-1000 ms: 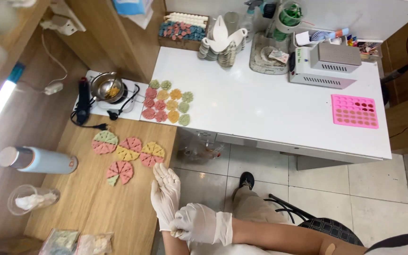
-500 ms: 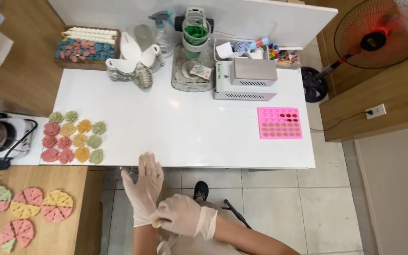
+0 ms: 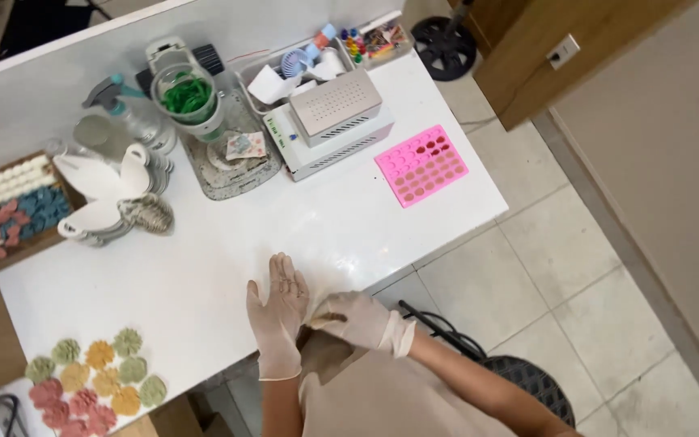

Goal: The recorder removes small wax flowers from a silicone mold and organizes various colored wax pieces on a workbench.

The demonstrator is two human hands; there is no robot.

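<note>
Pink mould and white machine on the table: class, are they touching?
Apart. The head view shows bare white tabletop between the pink mould and the white machine.

White table (image 3: 228,243): pink mould (image 3: 421,165), grey box machine (image 3: 329,121), flower pieces (image 3: 95,380), white cutouts (image 3: 107,190).

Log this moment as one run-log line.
left hand: gloved, flat, fingers spread at white table edge | right hand: gloved, at left glove's cuff | pink mould: untouched, far right
</note>
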